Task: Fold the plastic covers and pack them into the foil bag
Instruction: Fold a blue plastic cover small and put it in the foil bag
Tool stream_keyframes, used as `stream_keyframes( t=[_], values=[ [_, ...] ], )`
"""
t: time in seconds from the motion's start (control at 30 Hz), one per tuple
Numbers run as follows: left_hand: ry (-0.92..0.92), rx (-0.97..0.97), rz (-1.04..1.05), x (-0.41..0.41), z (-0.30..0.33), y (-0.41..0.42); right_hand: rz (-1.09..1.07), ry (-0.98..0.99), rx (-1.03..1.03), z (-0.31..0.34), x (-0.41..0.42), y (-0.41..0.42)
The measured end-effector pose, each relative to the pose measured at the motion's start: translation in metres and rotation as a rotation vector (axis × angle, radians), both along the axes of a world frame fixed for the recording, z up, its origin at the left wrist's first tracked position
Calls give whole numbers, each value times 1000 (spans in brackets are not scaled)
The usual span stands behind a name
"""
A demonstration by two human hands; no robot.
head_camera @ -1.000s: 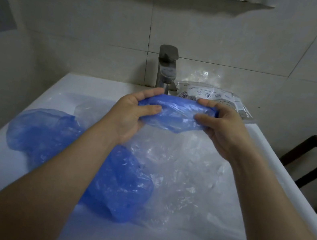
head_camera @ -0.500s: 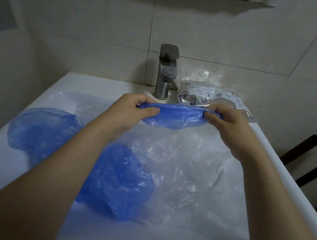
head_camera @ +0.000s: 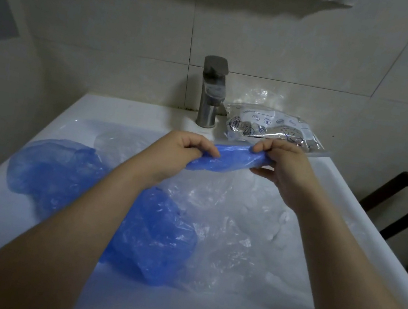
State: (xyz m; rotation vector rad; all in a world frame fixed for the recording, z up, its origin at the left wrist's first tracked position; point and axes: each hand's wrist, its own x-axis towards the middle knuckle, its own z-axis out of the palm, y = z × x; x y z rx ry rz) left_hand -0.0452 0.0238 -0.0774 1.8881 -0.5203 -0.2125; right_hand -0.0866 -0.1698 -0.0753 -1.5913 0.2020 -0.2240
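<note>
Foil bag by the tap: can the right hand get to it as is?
Probably not yet: the foil bag lies unobstructed just beyond the right hand, but that hand is gripping the folded blue cover.

We are in a bathroom. A white ceramic washbasin (head_camera: 127,116) lies beneath our hands, a steel tap (head_camera: 211,93) stands just beyond them, and pale tiled walls (head_camera: 284,46) rise behind.

The left forearm (head_camera: 71,218) covers the middle of the crumpled blue plastic covers (head_camera: 155,238) in the basin. Print on the foil bag (head_camera: 270,129) is too small to read. A dark wooden frame (head_camera: 407,201) runs off the right edge.
</note>
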Motion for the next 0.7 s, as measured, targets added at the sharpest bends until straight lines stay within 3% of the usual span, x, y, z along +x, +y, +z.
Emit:
stream_keyframes(
  t=[0.07,0.2,0.33,0.7],
  values=[
    [7,-2,51,-1,1,-4,-43,14,24,0,1,7],
    [44,-53,134,-4,2,-9,-48,-80,-298,-6,1,18],
    [-8,-7,135,-3,-1,-9,20,-147,-396,0,-3,15],
    [46,-20,61,-2,5,-2,-9,-257,-1053,2,-3,1]
  ],
)
